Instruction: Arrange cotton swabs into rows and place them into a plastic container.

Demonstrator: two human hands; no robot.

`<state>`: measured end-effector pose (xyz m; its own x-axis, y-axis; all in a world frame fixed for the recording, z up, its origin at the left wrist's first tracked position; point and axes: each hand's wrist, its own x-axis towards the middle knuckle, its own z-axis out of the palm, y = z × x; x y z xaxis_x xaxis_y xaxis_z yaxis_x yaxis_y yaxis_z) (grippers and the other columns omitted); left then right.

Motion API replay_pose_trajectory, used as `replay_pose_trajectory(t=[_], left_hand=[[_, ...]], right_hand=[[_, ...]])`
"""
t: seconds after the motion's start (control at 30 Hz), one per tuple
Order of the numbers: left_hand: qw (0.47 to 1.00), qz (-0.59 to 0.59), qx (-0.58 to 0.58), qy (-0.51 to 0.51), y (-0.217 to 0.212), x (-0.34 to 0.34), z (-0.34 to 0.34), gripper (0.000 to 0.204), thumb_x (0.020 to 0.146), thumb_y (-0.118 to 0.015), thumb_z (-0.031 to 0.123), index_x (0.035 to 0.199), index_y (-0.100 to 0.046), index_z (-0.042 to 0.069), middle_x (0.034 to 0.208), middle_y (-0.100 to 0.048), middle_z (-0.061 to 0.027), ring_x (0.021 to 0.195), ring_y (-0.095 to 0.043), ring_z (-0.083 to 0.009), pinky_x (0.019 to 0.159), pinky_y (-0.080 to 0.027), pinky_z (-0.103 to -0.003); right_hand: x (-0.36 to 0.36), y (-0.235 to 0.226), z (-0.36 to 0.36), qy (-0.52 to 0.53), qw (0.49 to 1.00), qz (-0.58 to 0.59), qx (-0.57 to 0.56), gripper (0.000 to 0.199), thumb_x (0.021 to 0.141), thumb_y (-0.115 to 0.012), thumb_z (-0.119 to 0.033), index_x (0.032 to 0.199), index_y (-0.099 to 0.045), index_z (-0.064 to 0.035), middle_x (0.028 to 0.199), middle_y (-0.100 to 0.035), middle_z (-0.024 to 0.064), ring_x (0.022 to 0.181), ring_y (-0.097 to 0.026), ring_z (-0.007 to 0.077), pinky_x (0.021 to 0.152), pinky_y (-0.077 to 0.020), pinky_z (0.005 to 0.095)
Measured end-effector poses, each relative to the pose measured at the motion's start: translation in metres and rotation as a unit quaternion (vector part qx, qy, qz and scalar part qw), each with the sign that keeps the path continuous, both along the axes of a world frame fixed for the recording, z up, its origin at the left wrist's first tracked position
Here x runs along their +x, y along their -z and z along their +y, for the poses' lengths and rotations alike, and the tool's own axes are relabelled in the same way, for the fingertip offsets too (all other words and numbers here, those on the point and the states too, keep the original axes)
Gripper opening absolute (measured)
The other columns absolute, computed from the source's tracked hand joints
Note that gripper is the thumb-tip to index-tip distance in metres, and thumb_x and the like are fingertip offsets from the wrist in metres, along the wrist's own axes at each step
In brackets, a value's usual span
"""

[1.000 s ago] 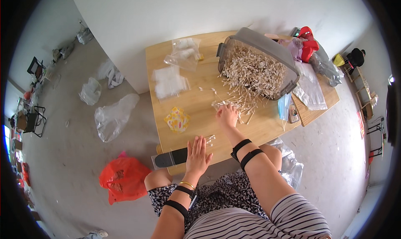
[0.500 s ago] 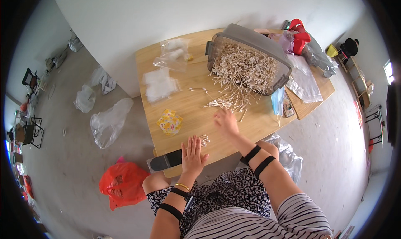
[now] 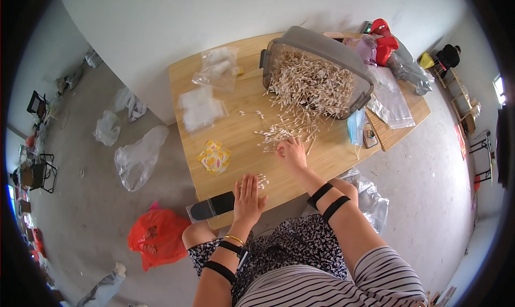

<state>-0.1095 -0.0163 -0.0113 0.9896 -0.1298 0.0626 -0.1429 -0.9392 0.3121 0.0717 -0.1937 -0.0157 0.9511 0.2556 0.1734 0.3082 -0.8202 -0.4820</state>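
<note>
My left hand [image 3: 248,198] lies flat near the table's front edge, fingers straight and close together. A small bundle of cotton swabs [image 3: 262,182] pokes out beside its fingertips, partly covered by the hand. Farther right, my right hand [image 3: 293,154] has curled fingers at the near edge of a loose spread of cotton swabs [image 3: 283,131]. What sits between those fingertips is hidden. The spread runs out from a tipped grey plastic bin [image 3: 332,47], full of more swabs. A black oblong pad in a clear sleeve [image 3: 213,205] rests by my left hand.
Yellow-white printed packets [image 3: 214,157] lie on the wooden table [image 3: 241,100], with clear bags [image 3: 202,109] behind. At right are a blue face mask [image 3: 355,128] and a phone [image 3: 370,135]. A red bag [image 3: 156,240] stands on the floor. Another person [image 3: 448,57] is far right.
Some loose swabs have shifted nearer and leftward by my right hand, whose fingers have curled more. My left hand stays put. A grey shape has appeared on the floor at lower left.
</note>
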Motion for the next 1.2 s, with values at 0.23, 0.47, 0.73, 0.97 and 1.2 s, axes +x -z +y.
replay_pose_trajectory(t=[0.23,0.47,0.73,0.97,1.2], left_hand=[[1.000,-0.002,-0.030,0.005,-0.002,-0.002,0.001,0.081,0.100,-0.052,0.044,0.157,-0.021,-0.003,0.164,-0.024,-0.0217,0.153,-0.019,-0.0367,0.125,-0.014,-0.054],[0.997,-0.061,-0.016,-0.041,-0.005,0.017,0.007,0.088,0.094,-0.062,0.043,0.156,-0.022,-0.004,0.163,-0.024,-0.0221,0.152,-0.020,-0.0409,0.124,-0.014,-0.058],[0.991,-0.066,-0.117,-0.009,-0.021,0.059,0.011,0.085,0.083,-0.078,0.031,0.150,-0.035,0.000,0.143,-0.048,-0.0209,0.137,-0.041,-0.0402,0.118,-0.029,-0.054],[0.988,-0.059,-0.131,0.050,-0.019,0.041,0.018,0.074,0.085,-0.076,0.029,0.144,-0.041,0.001,0.138,-0.050,-0.0206,0.133,-0.044,-0.0411,0.116,-0.032,-0.053],[0.995,-0.050,-0.080,-0.004,-0.020,0.017,0.026,0.086,0.085,-0.075,0.036,0.150,-0.034,-0.001,0.158,-0.031,-0.0209,0.148,-0.026,-0.0419,0.122,-0.022,-0.056]], right_hand=[[-0.039,-0.006,0.039,-0.116,0.991,0.037,0.050,0.013,0.076,-0.074,-0.014,0.087,-0.068,-0.0137,0.107,-0.059,0.0072,0.108,-0.054,0.0308,0.094,-0.0450,0.0430],[-0.036,-0.037,0.041,-0.176,0.984,0.025,0.034,0.033,0.076,-0.073,-0.014,0.108,-0.064,-0.0149,0.116,-0.055,0.0086,0.116,-0.050,0.0319,0.101,-0.0418,0.0438],[-0.030,-0.030,0.007,-0.074,0.995,0.055,0.038,0.043,0.073,-0.076,-0.014,0.114,-0.061,-0.0126,0.118,-0.055,0.0123,0.115,-0.051,0.0354,0.100,-0.0431,0.0459],[-0.027,-0.025,0.007,-0.053,0.995,0.051,0.072,0.041,0.074,-0.072,-0.006,0.113,-0.062,-0.0111,0.117,-0.055,0.0123,0.114,-0.051,0.0356,0.101,-0.0441,0.0456],[-0.028,-0.030,0.009,-0.182,0.983,-0.002,0.011,0.038,0.077,-0.069,-0.006,0.114,-0.068,-0.0148,0.120,-0.055,0.0078,0.120,-0.049,0.0310,0.105,-0.0417,0.0444]])
